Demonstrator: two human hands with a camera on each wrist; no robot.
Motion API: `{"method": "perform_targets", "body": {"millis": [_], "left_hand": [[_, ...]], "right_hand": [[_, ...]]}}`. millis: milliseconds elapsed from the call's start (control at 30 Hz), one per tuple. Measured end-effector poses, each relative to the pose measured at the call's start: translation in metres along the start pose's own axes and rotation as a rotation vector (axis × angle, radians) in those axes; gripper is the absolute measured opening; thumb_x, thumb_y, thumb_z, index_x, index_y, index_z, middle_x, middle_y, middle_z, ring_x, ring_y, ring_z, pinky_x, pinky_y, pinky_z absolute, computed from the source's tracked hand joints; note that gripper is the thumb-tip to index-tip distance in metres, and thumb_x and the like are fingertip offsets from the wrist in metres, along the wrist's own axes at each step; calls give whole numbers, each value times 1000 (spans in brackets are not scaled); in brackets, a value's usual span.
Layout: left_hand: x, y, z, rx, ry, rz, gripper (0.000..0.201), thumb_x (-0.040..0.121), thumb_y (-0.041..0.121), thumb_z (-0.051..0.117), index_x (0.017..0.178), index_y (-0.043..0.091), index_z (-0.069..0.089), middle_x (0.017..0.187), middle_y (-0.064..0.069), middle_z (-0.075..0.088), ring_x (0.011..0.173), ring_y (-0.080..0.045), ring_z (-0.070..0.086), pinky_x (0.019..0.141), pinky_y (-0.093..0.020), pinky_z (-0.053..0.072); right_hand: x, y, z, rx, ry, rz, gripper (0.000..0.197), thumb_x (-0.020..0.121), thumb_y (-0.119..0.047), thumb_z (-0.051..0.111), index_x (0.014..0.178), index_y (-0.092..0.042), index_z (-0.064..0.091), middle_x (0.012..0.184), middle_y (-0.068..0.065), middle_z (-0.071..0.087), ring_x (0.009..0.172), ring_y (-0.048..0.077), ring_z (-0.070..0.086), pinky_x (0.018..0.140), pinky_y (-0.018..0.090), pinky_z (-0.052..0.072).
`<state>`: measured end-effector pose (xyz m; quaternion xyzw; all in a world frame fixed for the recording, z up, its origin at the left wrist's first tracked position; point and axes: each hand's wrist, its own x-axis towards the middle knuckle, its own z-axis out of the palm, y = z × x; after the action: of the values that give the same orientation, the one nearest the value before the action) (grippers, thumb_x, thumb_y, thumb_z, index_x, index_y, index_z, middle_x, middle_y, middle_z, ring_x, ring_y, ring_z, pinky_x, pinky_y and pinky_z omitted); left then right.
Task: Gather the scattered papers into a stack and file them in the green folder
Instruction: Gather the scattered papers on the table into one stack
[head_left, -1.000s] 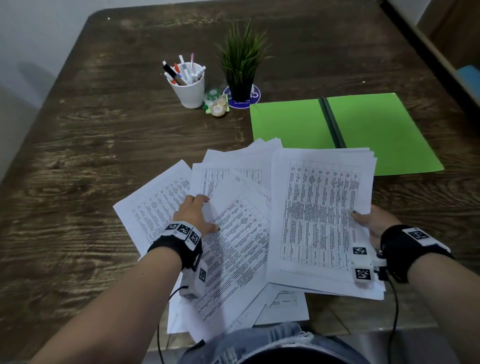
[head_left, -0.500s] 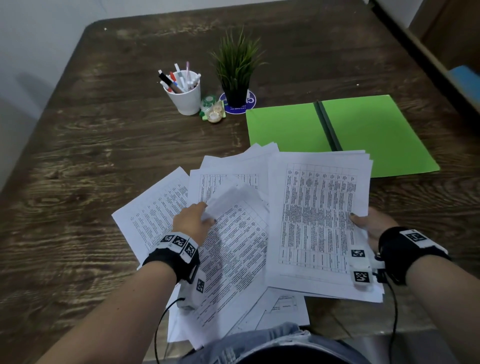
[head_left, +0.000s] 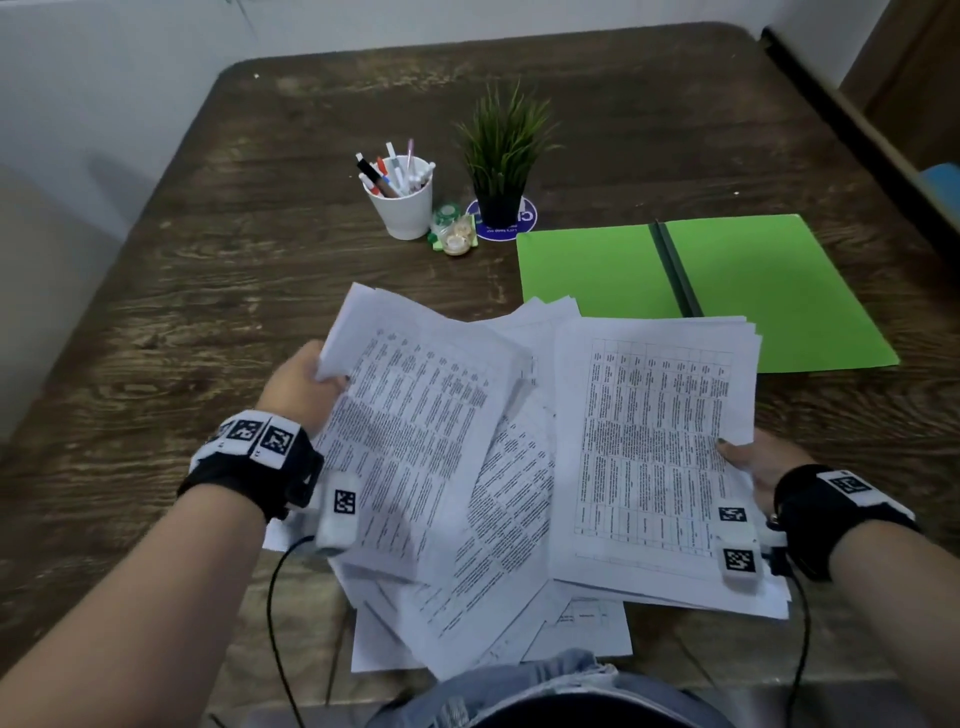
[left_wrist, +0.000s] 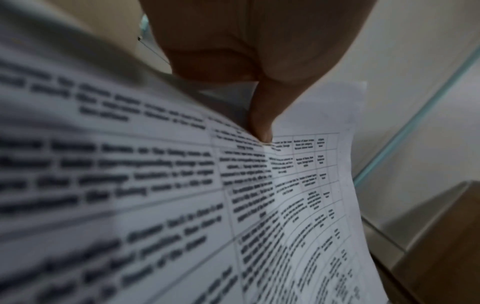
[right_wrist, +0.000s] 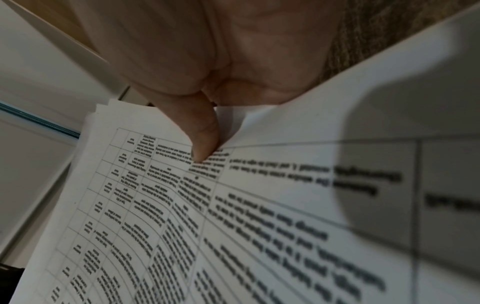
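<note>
- Head view: a white cup (head_left: 404, 210) holds pens; the flat green card folder (head_left: 727, 280) lies open on the dark wooden table (head_left: 208, 291). The left hand (head_left: 306, 387) pinches tilted white printed sheets (head_left: 415, 415); the right hand (head_left: 763, 467) grips an upright-running stack (head_left: 660, 441) nearer the folder.
- Left wrist view: thumb (left_wrist: 262, 115) clamped on the sheet.
- Right wrist view: thumb (right_wrist: 202, 133) pressed on the stack.

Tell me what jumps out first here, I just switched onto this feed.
The fan of printed papers at the table's near edge: the left hand pinches a lifted sheet, the right hand holds a squarer stack. Behind on the right, the green folder lies open and empty. A pen cup and a small potted plant stand further back.
</note>
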<state>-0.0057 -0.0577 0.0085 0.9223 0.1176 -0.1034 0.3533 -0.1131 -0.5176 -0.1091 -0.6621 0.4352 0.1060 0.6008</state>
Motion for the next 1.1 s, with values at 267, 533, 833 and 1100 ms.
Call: {"method": "perform_targets", "body": {"millis": [267, 533, 833, 1100], "left_hand": [[-5, 22, -35, -499, 90, 72, 31, 87, 11, 61, 113, 27, 62, 106, 2, 69, 98, -20, 65, 92, -39, 50], [-18, 43, 31, -418, -111, -6, 33, 88, 18, 62, 120, 14, 58, 120, -5, 65, 110, -25, 61, 99, -41, 46], [-36, 51, 66, -238, -148, -63, 46, 94, 26, 51, 135, 13, 35, 122, -8, 58, 101, -27, 56, 78, -25, 36], [-46, 51, 81, -205, -266, -26, 66, 96, 15, 49, 149, 19, 10, 141, -10, 47, 115, -31, 53, 80, -24, 35]], "right_hand": [[-36, -26, 31, -75, -7, -30, 43, 93, -9, 55, 135, -1, 48, 136, 9, 52, 128, 30, 47, 104, 32, 32], [-54, -40, 74, 80, -147, -113, 48, 84, -13, 67, 130, -6, 54, 133, 12, 56, 120, 31, 54, 108, 52, 36], [-94, -46, 97, 213, -212, -70, 34, 92, 6, 48, 125, -2, 54, 121, 14, 60, 106, 29, 59, 101, 46, 44], [-88, -41, 92, 367, -209, 52, 52, 88, -51, 53, 123, -13, 61, 116, 9, 67, 109, 30, 61, 99, 47, 45]]}}
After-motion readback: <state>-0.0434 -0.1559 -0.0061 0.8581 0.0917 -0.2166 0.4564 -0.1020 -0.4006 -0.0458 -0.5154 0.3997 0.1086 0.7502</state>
